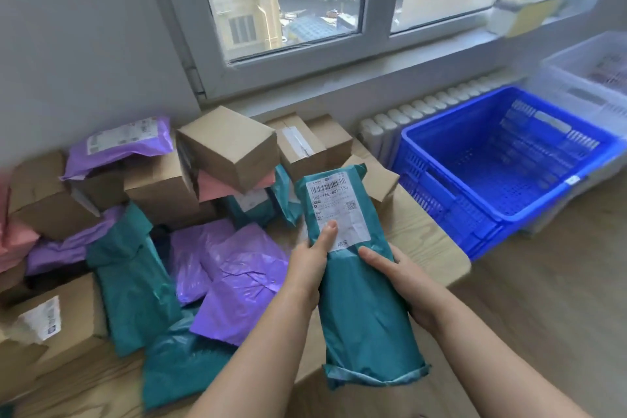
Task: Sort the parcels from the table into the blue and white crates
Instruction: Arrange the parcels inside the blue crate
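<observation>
Teal parcel (366, 309) is up in both your hands, over the near edge of the table (424, 231). Its white label (339, 210) faces you. Your left hand (310, 265) grips its left side, with the thumb lying on the label. Your right hand (397, 278) holds the right side, thumb on top and fingers curled under.

Many more parcels lie on the table to the left: cardboard boxes (230, 146), purple bags (244, 278), a pink bag (217, 185) and more teal bags (132, 282). The blue crate (437, 200) sits beside the table's right end, below the window, and looks empty inside. The white crate (570, 92) sits behind it, farther right. Something is in it, but it is too blurry to name.

I think you are at the reading step, looking at the label to pick a crate. Next you need to choose blue or white, then carry the parcel over to the right and drop it in.
</observation>
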A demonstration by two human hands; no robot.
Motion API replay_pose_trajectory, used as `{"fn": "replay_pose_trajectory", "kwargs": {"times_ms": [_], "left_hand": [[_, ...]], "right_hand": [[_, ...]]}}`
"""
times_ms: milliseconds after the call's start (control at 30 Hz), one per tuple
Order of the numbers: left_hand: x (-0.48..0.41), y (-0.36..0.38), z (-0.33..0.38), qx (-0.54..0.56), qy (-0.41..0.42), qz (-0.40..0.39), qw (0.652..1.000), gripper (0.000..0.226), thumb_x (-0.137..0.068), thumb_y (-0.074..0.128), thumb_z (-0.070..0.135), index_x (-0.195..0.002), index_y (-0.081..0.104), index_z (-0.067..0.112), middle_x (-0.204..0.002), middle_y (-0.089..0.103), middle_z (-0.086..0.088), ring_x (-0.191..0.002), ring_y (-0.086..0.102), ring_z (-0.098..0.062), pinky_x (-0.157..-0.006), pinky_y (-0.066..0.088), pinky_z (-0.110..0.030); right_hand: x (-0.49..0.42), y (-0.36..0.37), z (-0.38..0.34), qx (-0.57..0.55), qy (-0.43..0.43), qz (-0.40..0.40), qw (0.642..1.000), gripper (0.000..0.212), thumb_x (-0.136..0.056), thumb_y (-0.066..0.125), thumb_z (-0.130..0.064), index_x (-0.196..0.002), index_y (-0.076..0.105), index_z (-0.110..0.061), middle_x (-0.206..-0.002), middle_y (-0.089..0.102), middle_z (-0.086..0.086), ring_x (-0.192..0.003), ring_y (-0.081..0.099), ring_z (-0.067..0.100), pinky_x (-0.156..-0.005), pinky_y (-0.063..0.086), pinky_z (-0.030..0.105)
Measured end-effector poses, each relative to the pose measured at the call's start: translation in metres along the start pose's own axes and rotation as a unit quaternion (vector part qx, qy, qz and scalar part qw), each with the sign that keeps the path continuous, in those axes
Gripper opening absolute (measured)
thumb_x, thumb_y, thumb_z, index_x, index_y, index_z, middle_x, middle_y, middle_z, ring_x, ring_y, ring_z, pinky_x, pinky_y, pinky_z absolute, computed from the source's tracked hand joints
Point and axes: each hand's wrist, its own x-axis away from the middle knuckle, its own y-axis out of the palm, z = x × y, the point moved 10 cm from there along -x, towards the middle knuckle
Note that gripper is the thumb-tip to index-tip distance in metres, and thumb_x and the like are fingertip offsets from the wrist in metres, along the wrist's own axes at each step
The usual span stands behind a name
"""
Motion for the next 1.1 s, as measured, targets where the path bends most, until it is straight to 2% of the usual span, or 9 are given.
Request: {"fn": "replay_pose_trajectory", "kwargs": {"times_ms": [133, 233, 300, 467, 600, 667, 833, 967, 1100], "left_hand": [[-0.011, 0.087, -0.025, -0.024, -0.018, -0.018, 0.999, 0.039, -0.089, 0.071, 0.04, -0.115, 0.071, 0.012, -0.102, 0.077, -0.007, -0.095, 0.074, -0.025, -0.09, 0.058, -0.042], [-0.013, 0.183, -0.051, -0.025, -0.033, -0.037, 0.998, 0.033, -0.092, 0.068, 0.035, -0.114, 0.071, 0.01, -0.102, 0.077, -0.008, -0.094, 0.074, -0.025, -0.083, 0.059, -0.035], [-0.015, 0.206, -0.06, -0.022, -0.029, -0.045, 0.998, 0.031, -0.093, 0.067, 0.033, -0.115, 0.07, 0.011, -0.103, 0.077, -0.007, -0.095, 0.074, -0.024, -0.081, 0.06, -0.033], [-0.03, 0.317, -0.096, -0.062, -0.051, -0.092, 0.993, 0.038, -0.09, 0.069, 0.041, -0.117, 0.07, 0.014, -0.107, 0.076, -0.002, -0.1, 0.073, -0.02, -0.098, 0.054, -0.042], [-0.062, 0.372, -0.098, -0.112, -0.059, -0.107, 0.986, 0.035, -0.091, 0.068, 0.04, -0.115, 0.07, 0.015, -0.104, 0.077, 0.0, -0.096, 0.074, -0.016, -0.093, 0.057, -0.036], [-0.083, 0.391, -0.096, -0.12, -0.06, -0.112, 0.985, 0.038, -0.088, 0.07, 0.043, -0.115, 0.07, 0.016, -0.105, 0.077, 0.0, -0.096, 0.074, -0.016, -0.095, 0.056, -0.038], [-0.152, 0.437, -0.089, -0.11, -0.068, -0.11, 0.985, 0.067, -0.064, 0.075, 0.06, -0.116, 0.07, 0.019, -0.106, 0.076, -0.001, -0.098, 0.073, -0.019, -0.097, 0.055, -0.043], [-0.203, 0.482, -0.074, -0.115, -0.079, -0.121, 0.983, 0.045, -0.085, 0.068, 0.049, -0.116, 0.07, 0.017, -0.103, 0.077, 0.0, -0.094, 0.074, -0.016, -0.085, 0.058, -0.032], [-0.244, 0.512, -0.062, -0.103, -0.087, -0.105, 0.985, 0.048, -0.083, 0.07, 0.051, -0.115, 0.07, 0.015, -0.101, 0.077, 0.0, -0.092, 0.074, -0.016, -0.086, 0.058, -0.034]], "right_hand": [[0.011, -0.088, -0.007, -0.033, 0.011, 0.021, 0.999, 0.044, -0.088, 0.069, -0.032, -0.13, 0.061, -0.018, -0.12, 0.072, 0.007, -0.112, 0.068, 0.026, -0.104, 0.049, 0.046], [0.028, -0.185, -0.018, -0.046, 0.0, 0.047, 0.998, 0.044, -0.087, 0.071, -0.029, -0.128, 0.063, -0.016, -0.119, 0.072, 0.009, -0.112, 0.068, 0.029, -0.104, 0.049, 0.047], [0.034, -0.21, -0.021, -0.038, 0.011, 0.054, 0.998, 0.044, -0.086, 0.072, -0.03, -0.126, 0.064, -0.012, -0.118, 0.072, 0.012, -0.111, 0.068, 0.03, -0.104, 0.048, 0.049], [0.049, -0.325, -0.038, -0.086, 0.018, 0.119, 0.989, 0.041, -0.087, 0.071, -0.026, -0.123, 0.064, -0.007, -0.114, 0.072, 0.017, -0.108, 0.069, 0.034, -0.102, 0.049, 0.051], [0.029, -0.384, -0.057, -0.109, 0.012, 0.148, 0.983, 0.036, -0.091, 0.068, -0.025, -0.122, 0.065, -0.007, -0.113, 0.073, 0.016, -0.106, 0.07, 0.032, -0.101, 0.05, 0.051], [0.012, -0.404, -0.067, -0.113, 0.015, 0.157, 0.981, 0.036, -0.09, 0.069, -0.025, -0.121, 0.066, -0.007, -0.112, 0.073, 0.016, -0.105, 0.07, 0.032, -0.101, 0.05, 0.051], [-0.042, -0.454, -0.098, -0.096, 0.022, 0.171, 0.98, 0.037, -0.089, 0.07, -0.026, -0.12, 0.067, -0.006, -0.11, 0.074, 0.015, -0.104, 0.071, 0.031, -0.097, 0.053, 0.047], [-0.088, -0.499, -0.131, -0.064, 0.043, 0.185, 0.98, 0.038, -0.088, 0.071, -0.03, -0.117, 0.069, -0.006, -0.107, 0.075, 0.014, -0.102, 0.071, 0.03, -0.096, 0.054, 0.046], [-0.127, -0.535, -0.161, -0.06, 0.05, 0.187, 0.979, 0.036, -0.089, 0.071, -0.03, -0.115, 0.068, -0.005, -0.105, 0.075, 0.014, -0.101, 0.072, 0.031, -0.089, 0.057, 0.041]]}}
